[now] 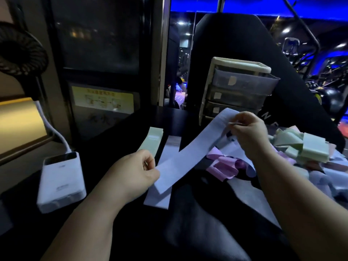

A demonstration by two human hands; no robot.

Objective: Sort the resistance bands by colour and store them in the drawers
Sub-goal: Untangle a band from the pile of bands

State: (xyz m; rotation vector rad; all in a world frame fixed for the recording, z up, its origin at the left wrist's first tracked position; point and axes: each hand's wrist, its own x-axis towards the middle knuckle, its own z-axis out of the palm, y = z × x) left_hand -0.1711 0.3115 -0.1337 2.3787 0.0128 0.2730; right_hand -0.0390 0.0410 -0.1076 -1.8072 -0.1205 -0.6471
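A white power bank [61, 180] lies at the left of the dark tabletop [105, 147]. The left hand [135, 172] pinches the near end of a pale blue band [190, 151], its grip closed on the corner, beside a green stack [150, 141] and above a pale blue stack [170, 146]. The band runs taut through the air, over loose pink bands [224, 166], to the right hand [246, 132], whose grip pinches the far end before the drawer unit [239, 85]. If either pinch slackens, the band may land crooked and skew the blue stack. In this dim blue light, a lilac band could pass for blue. The unsorted heap [305, 146] at right looks loose enough to spill.
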